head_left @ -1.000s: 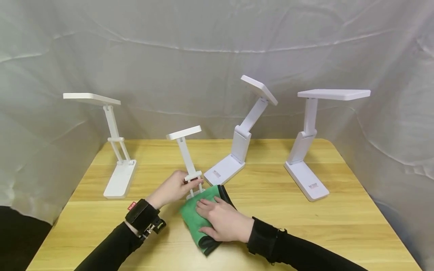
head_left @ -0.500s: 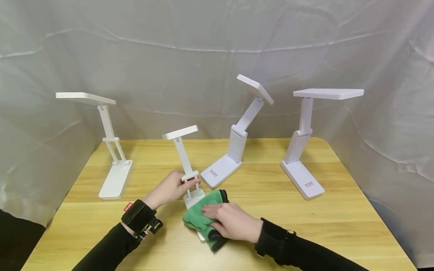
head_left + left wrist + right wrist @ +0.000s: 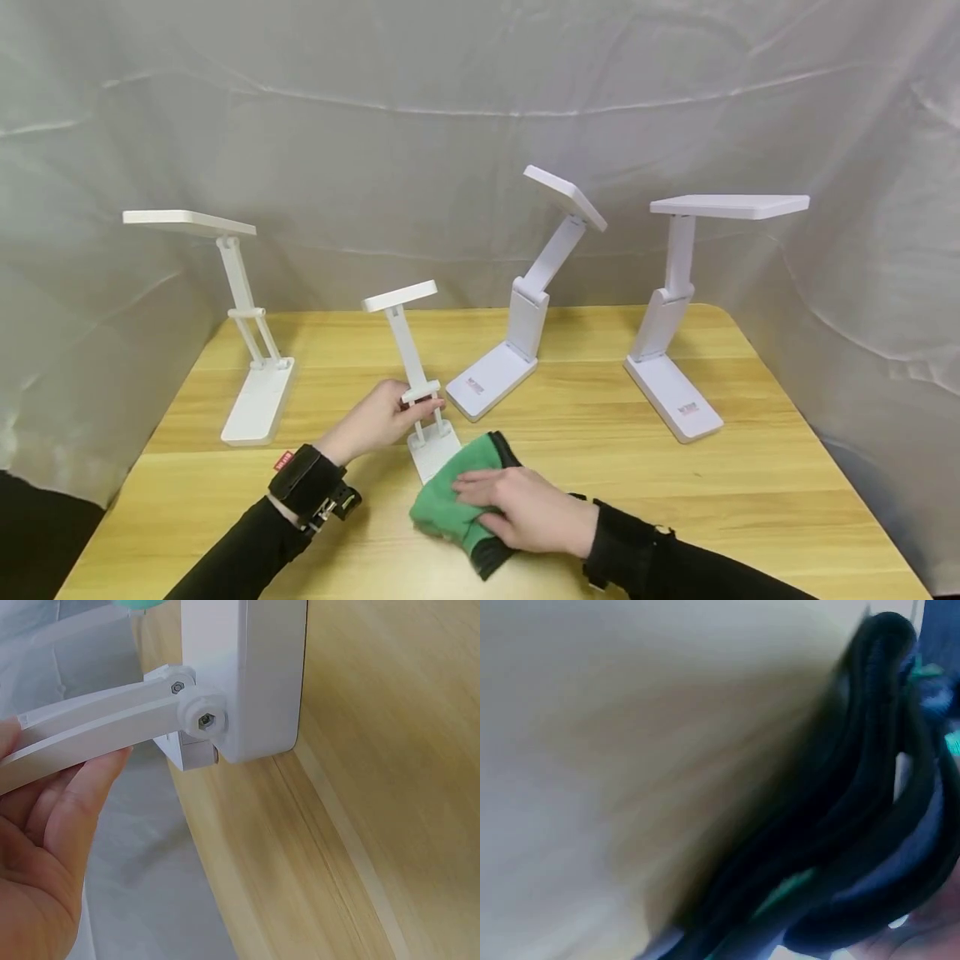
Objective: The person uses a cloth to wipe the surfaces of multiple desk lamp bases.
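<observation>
A white folding desk lamp (image 3: 408,358) stands near the middle of the table, its small head raised. My left hand (image 3: 378,421) grips its lower arm just under the middle joint; the left wrist view shows the thumb and fingers (image 3: 79,799) around the paired arm bars. Over the front part of the lamp's base lies a green cloth (image 3: 442,504) with black edging, hiding that end. My right hand (image 3: 525,504) holds the cloth gathered between fingers and thumb, pressed down there. Close up and blurred, the black edging (image 3: 817,825) bulges in folds in the right wrist view.
Three more white lamps stand unfolded around: one at the left (image 3: 258,400), one behind the held lamp (image 3: 491,379), and one at the right (image 3: 671,396). They rest on a wood-grain table (image 3: 712,500). A grey fabric backdrop (image 3: 450,167) hangs behind.
My right hand has drawn the cloth toward me along the lamp's base, uncovering its rear part. The right fingers, spread flat before, now gather the cloth. My left hand keeps its grip.
</observation>
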Motion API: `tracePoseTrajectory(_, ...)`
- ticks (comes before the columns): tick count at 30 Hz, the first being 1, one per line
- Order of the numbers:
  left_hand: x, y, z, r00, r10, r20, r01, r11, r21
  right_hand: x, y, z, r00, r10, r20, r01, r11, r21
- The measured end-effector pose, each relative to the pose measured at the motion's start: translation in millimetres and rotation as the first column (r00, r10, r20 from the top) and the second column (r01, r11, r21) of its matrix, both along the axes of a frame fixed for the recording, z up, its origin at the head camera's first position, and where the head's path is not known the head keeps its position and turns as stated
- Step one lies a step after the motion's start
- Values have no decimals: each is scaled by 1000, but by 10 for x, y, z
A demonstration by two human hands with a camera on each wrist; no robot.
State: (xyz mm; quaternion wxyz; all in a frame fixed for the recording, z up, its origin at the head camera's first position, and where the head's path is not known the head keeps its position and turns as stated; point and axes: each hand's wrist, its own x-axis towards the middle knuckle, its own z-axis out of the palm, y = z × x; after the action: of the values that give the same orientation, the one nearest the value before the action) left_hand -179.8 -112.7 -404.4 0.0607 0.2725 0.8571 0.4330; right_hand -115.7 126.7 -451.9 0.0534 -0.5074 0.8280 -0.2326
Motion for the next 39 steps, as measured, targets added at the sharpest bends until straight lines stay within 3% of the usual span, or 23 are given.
tracePoseTrajectory(5,-86,-74,-134,1000,6,-21,-6,1000,-9,-138,-95,43,990,-102,-97,107,993,49)
tracePoseTrajectory(8,-108,-74,-159,1000,-9,-20,9,1000,-5,-175,-257,62,972,-87,-217,111,989,103)
tracePoseTrajectory(11,-112,-58,-163,1000,-20,-12,20,1000,5,-131,-322,58,964,-27,-266,69,986,149)
tracePoseTrajectory(16,-98,-52,-142,1000,-22,-7,22,1000,5,26,-120,58,990,48,-130,-29,990,138)
tracePoseTrajectory(20,-97,-60,-123,1000,-25,-13,25,1000,2,18,24,59,999,6,-49,-2,997,75)
tracePoseTrajectory(25,-116,-45,-139,1000,-15,-26,14,1000,-4,-146,-152,84,987,-65,-150,81,991,104)
tracePoseTrajectory(28,-124,-23,-167,1000,-14,-18,14,1000,-10,-163,-289,82,969,-37,-243,84,980,183)
tracePoseTrajectory(30,-121,-16,-179,1000,-8,-6,8,1000,-6,-129,-314,75,970,2,-244,49,978,203)
tracePoseTrajectory(35,-102,-28,-195,1000,5,13,-5,1000,16,-12,-115,70,993,35,-111,-22,993,115)
tracePoseTrajectory(38,-93,-39,-186,1000,0,3,0,1000,11,-17,13,81,999,5,-34,-3,998,57)
tracePoseTrajectory(39,-66,-30,-133,1000,1,0,-1,1000,8,-30,23,82,1000,-12,-24,13,999,50)
